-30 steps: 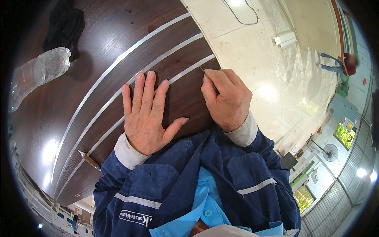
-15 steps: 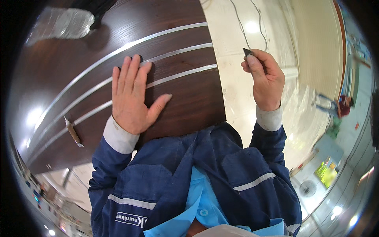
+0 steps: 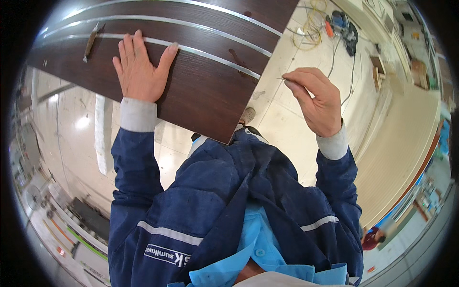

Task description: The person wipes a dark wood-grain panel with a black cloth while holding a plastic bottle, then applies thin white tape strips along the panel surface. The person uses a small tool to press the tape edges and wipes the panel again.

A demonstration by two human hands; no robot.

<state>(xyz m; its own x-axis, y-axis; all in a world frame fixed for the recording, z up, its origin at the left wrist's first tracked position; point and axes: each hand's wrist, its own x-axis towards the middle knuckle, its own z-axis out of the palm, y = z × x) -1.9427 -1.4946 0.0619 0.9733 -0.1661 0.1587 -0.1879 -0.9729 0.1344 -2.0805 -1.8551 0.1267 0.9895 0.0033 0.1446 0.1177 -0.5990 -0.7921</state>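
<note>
My left hand (image 3: 141, 76) lies flat with fingers spread on a dark brown wood-grain panel (image 3: 201, 100). Its fingertips reach the nearest of three silver strips (image 3: 210, 56) running along the panel. Off the panel's right edge, over the floor, my right hand (image 3: 316, 98) pinches a small pointed blade (image 3: 281, 78) between thumb and fingertips. Only its thin tip shows, seen nearly edge-on and pointing left at the panel's edge. To the left of my left hand, a slim brown-handled tool (image 3: 90, 44) rests across the strips.
Beyond the right edge, cables (image 3: 308, 33) and a blue power tool (image 3: 339, 20) lie on the pale tiled floor (image 3: 272, 115). A stack of long cream boards (image 3: 406, 143) stands at the right. Another person (image 3: 372, 239) is far off at the lower right.
The view has turned, so the panel sits higher and slanted, and the clear plastic bottle is out of sight. The blade, earlier showing its dark flat side, is now nearly edge-on.
</note>
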